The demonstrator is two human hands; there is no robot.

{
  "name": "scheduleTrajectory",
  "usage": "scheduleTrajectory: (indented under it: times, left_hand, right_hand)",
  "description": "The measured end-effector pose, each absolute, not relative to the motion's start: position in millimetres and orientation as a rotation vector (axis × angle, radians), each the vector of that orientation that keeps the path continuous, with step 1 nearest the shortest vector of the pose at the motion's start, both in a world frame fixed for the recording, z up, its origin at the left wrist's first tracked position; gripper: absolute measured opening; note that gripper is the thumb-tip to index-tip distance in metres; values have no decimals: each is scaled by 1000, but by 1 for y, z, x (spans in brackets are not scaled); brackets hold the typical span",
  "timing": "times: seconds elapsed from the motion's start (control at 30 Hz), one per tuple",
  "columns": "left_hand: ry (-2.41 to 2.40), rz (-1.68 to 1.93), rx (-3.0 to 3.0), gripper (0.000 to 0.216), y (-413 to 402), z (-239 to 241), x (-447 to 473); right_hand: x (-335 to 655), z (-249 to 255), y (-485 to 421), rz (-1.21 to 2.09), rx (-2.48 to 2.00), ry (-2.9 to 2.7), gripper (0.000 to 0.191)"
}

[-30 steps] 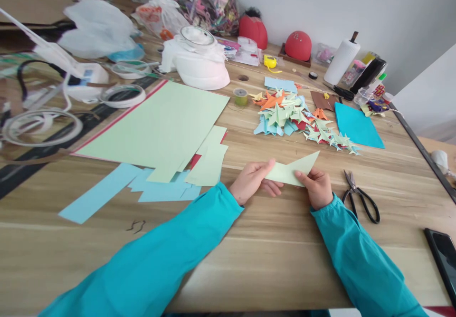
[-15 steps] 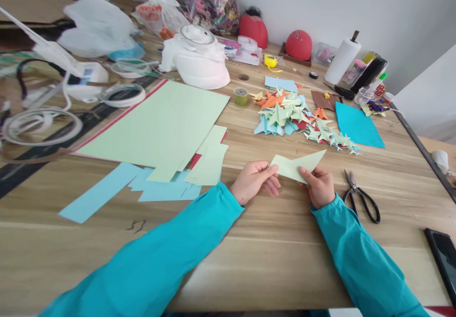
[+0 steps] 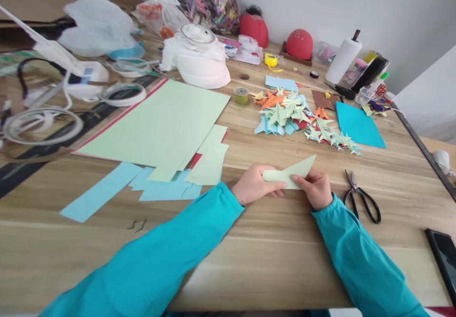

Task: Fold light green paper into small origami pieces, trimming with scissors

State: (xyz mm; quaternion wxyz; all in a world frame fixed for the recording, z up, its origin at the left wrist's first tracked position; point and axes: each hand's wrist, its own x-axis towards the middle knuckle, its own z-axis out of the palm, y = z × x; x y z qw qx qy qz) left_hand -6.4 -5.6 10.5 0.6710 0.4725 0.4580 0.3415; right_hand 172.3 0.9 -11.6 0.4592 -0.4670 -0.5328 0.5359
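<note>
A pale green folded paper piece (image 3: 290, 172) is held between both hands just above the wooden table (image 3: 270, 255). My left hand (image 3: 253, 185) pinches its left end, fingers closed under and over it. My right hand (image 3: 316, 188) grips its lower right edge with thumb on top. The paper's pointed tip sticks out to the upper right. Both arms wear teal sleeves.
Black scissors (image 3: 360, 196) lie right of my right hand. A heap of folded paper shapes (image 3: 295, 115) sits behind. Large green sheet (image 3: 160, 122) and blue strips (image 3: 142, 188) lie left. A teal sheet (image 3: 358, 124), a phone (image 3: 443, 253) and tape rolls (image 3: 123, 93) are around.
The green paper has been folded down flatter and narrower. My left hand closed over its left end and both hands lowered slightly toward the table.
</note>
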Motion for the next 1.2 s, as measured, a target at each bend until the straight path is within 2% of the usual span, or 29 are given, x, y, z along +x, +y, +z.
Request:
scheduleTrajectory:
  times: [0.27,0.6,0.87,0.97,1.07,1.2]
  left_hand:
    - [1070,766,1118,7,-5,6,-5]
    - [1104,765,1081,13,-7,9,-3]
    - [1151,783,1082,9,-7,13,0]
    - [1149,807,1064,9,-6,15,0]
    - [1130,837,1027,9,-7,15,0]
    - [1141,838,1041,8,-8,14,0]
  right_hand:
    - [172,-14,1,1342,-1144,-1329,19]
    - [171,-11,1,1356,-1178,-1301,22]
    - [171,-12,1,1353,-1159,-1345,22]
    - [170,-10,0,1392,-1106,-1341,29]
    - [169,-9,0,1428,-1040,-1395,47]
    - [170,-11,0,1383,-1097,-1544,39]
